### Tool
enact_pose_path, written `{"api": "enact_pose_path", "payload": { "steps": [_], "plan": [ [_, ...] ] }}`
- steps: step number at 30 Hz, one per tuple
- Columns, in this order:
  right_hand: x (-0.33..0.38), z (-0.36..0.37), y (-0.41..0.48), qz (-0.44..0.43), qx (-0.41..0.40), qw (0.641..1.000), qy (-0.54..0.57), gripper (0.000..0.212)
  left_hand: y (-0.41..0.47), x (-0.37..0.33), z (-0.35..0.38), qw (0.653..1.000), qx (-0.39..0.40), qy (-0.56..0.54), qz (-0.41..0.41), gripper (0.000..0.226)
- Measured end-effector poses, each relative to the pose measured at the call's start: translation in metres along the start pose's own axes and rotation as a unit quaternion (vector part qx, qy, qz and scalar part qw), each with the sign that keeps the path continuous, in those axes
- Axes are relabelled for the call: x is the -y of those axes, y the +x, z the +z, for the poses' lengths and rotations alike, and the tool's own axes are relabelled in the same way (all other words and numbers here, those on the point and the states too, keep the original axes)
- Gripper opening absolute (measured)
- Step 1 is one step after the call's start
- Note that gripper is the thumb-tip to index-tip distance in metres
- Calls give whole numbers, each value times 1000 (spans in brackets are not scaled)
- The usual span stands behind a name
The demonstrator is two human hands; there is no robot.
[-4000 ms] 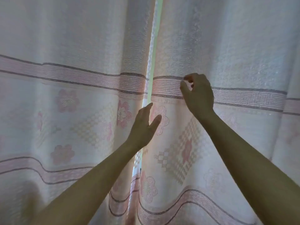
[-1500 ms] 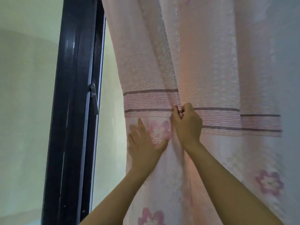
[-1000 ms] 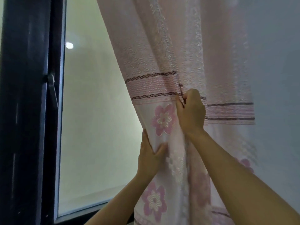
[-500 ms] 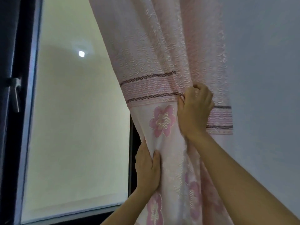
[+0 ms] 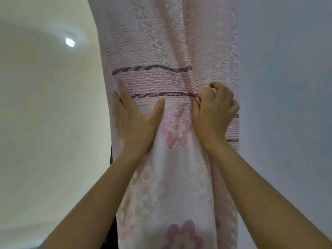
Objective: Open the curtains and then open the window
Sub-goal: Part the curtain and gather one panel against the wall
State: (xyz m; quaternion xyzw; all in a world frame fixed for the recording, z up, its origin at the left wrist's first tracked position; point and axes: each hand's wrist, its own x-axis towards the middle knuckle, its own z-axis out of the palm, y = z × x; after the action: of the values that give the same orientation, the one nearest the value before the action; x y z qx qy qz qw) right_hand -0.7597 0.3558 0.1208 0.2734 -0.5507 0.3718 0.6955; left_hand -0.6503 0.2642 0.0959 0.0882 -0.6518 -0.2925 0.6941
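Note:
The pink flowered curtain (image 5: 167, 51) hangs bunched into a narrow column in the middle of the view, against the wall on the right. My left hand (image 5: 134, 123) lies flat on its left edge with fingers spread, pressing the fabric. My right hand (image 5: 213, 112) is clenched on a fold of the curtain at the striped band. The window pane (image 5: 50, 108) fills the left side, uncovered and closed. A sliver of dark frame (image 5: 111, 157) shows beside the curtain's left edge.
A plain grey-blue wall (image 5: 287, 87) takes up the right side. A small bright light spot (image 5: 70, 42) reflects in the glass at upper left. The window handle is out of view.
The curtain has been drawn from the middle to the right wall and gathered tighter. My left hand has moved up onto its left edge, and the view has swung right past the handle.

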Motion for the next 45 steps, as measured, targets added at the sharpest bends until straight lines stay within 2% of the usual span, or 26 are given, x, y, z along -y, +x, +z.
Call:
{"api": "enact_pose_path", "payload": {
  "steps": [3,6,9,11,13,15,19,21,23,26,29,32,33,35,37,39,41,42,44,45],
  "plan": [
    [-9,10,-1,-9,-29,1000,8,19,4,14,12,998,-17,58,-14,95],
    [-12,21,0,-12,-23,1000,16,19,8,29,19,992,-30,118,-31,94],
    [-13,29,-2,-9,-9,999,42,17,20,41,18,986,-47,143,-79,104],
    [-14,31,0,-1,2,998,65,17,24,46,14,983,-38,109,-143,116],
    [-17,29,3,9,11,995,95,16,18,46,11,984,-23,40,-173,117],
    [-20,25,5,21,14,990,137,15,7,39,12,987,-17,-3,-162,106],
    [-33,17,12,22,21,975,219,10,-15,7,32,994,-73,-56,-59,54],
    [-43,16,16,41,41,963,262,11,-24,-7,43,995,-65,-77,-13,55],
    [-50,14,16,68,84,944,311,13,-30,-19,47,996,-37,-80,8,66],
    [-59,12,10,78,117,929,342,16,-24,-37,44,998,-13,-57,-13,80],
    [-68,14,5,95,127,919,360,16,-15,-47,55,999,24,4,-31,71],
    [-65,14,-4,128,151,886,419,14,-12,-33,69,996,-40,43,-62,77],
    [-62,14,-9,137,157,873,440,19,-12,-28,70,993,-67,51,-77,73],
    [-62,13,-16,186,170,841,479,44,-14,-20,67,987,-119,51,-93,63],
    [-66,19,-16,236,194,813,495,61,-15,-15,58,985,-140,50,-92,69],
    [-67,27,-12,233,241,823,459,69,-16,-13,48,981,-150,92,-77,87],
    [-62,32,-12,207,277,842,414,80,-19,-16,36,979,-154,131,-37,88],
    [-60,33,-12,206,281,845,405,81,-18,-18,27,982,-149,115,-23,78],
    [-58,37,-15,221,274,846,401,73,-17,-34,11,994,-99,-19,-52,53],
    [-59,39,-17,236,275,838,407,66,-15,-40,4,990,-82,-86,-76,57]
  ]
}}
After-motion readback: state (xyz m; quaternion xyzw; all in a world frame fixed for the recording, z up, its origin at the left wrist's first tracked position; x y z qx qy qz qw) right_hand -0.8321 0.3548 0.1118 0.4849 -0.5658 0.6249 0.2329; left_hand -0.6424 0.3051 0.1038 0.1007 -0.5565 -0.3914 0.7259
